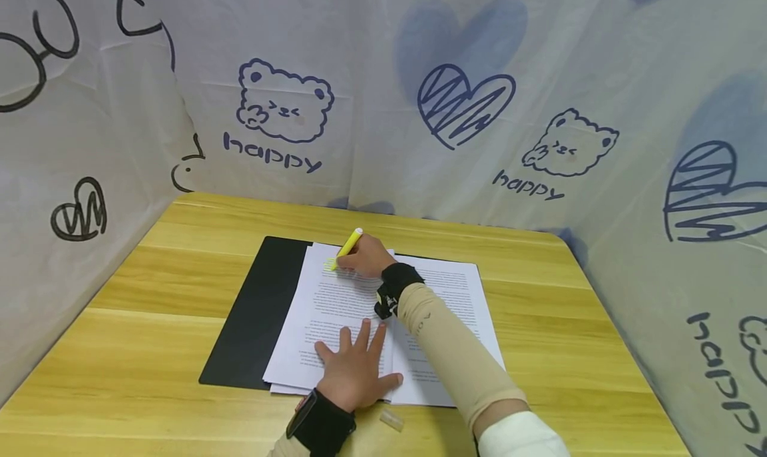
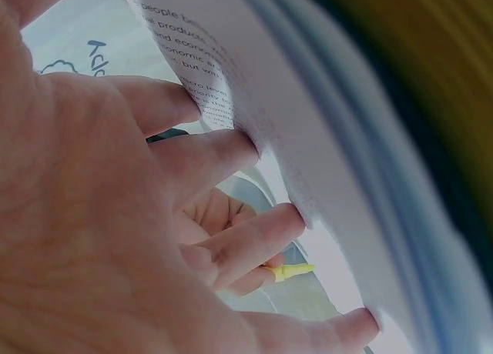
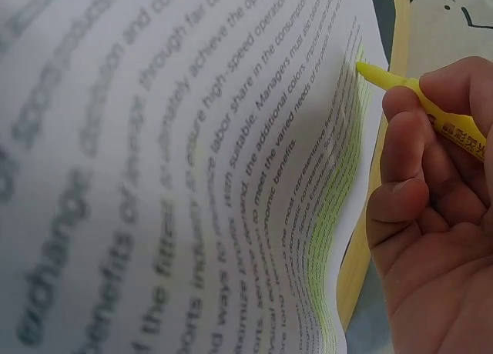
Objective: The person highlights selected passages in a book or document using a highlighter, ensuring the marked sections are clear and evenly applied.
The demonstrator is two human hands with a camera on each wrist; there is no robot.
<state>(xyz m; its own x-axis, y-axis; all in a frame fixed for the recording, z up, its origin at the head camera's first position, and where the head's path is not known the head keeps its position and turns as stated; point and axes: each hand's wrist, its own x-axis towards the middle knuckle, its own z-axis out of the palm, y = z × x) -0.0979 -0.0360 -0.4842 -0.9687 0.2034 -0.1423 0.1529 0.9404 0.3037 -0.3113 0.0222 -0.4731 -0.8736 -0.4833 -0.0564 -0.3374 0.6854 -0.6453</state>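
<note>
My right hand (image 1: 369, 256) pinches a yellow highlighter (image 1: 349, 242) near the top of the left printed page (image 1: 347, 304). In the right wrist view the highlighter (image 3: 451, 123) has its tip right at the text, beside a band of yellow-green marked lines (image 3: 331, 208). Lower on the same page, my left hand (image 1: 352, 370) rests with fingers spread, pressing the paper. The left wrist view shows its fingertips (image 2: 281, 215) against the sheet (image 2: 204, 69). A second printed page (image 1: 446, 290) lies to the right, partly hidden under my right forearm.
Beneath the sheets is a black folder (image 1: 254, 310), its left side bare. A small translucent cap (image 1: 392, 420) lies on the wooden table (image 1: 132, 324) near the front edge. White cloth (image 1: 371, 110) with bear and heart drawings hangs around the table's back and sides.
</note>
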